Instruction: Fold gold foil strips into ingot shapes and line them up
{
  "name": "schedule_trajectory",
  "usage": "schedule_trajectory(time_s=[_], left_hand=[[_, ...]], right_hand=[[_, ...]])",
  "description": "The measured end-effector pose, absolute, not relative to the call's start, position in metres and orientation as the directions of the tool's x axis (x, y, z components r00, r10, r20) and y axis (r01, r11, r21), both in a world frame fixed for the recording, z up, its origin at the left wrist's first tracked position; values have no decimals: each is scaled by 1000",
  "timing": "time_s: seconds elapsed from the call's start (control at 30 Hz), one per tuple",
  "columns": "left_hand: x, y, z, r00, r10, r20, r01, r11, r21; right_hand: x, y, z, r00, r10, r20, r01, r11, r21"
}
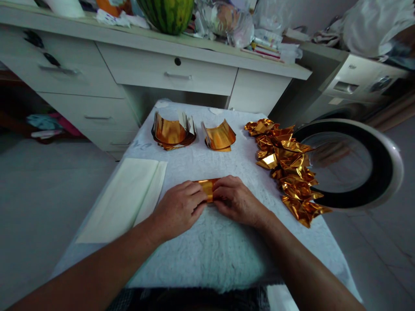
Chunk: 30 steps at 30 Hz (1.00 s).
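Note:
A folded strip of shiny gold foil paper [206, 190] lies across the middle of the cloth-covered table. My left hand [183, 205] grips its left end, fingers curled over the top and thumb at the near edge. On the right end, my right hand [238, 201] is closed in the same way, fingers bent onto the foil. Between the hands only the strip's middle shows; its ends are hidden under my fingers. Beyond it stand two stacks of curved gold foil sheets, a thicker one [170, 131] on the left and a smaller one [220, 134] on the right.
Folded gold foil pieces [285, 164] form a heap along the table's right side. Pale paper sheets [119, 194] lie at the left. An open round washing machine door [394, 168] adjoins the right edge. Behind, a white drawer cabinet [139, 65] carries a watermelon [168, 15] and plastic bags.

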State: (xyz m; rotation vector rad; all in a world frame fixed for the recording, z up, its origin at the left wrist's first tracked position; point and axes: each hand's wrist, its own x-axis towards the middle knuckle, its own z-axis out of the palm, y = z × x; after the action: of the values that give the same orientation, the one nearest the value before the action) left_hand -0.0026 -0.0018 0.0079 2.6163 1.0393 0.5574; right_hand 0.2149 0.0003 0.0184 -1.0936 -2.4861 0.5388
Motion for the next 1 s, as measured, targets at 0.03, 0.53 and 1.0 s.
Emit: schedule_trajectory(time_s=[0.03,0.53,1.0], left_hand=[[-3,-2,7,667,698,260,594,-709,380],[-2,4,11,599,787,151,717,-610,337],[-6,4,17,568,819,78,747,-553,371]], right_hand=[[215,0,17,-628,755,189,609,627,-486],[211,1,11,-404,906,126,740,405,-536],[209,2,13,-338,936,101,787,340,-515]])
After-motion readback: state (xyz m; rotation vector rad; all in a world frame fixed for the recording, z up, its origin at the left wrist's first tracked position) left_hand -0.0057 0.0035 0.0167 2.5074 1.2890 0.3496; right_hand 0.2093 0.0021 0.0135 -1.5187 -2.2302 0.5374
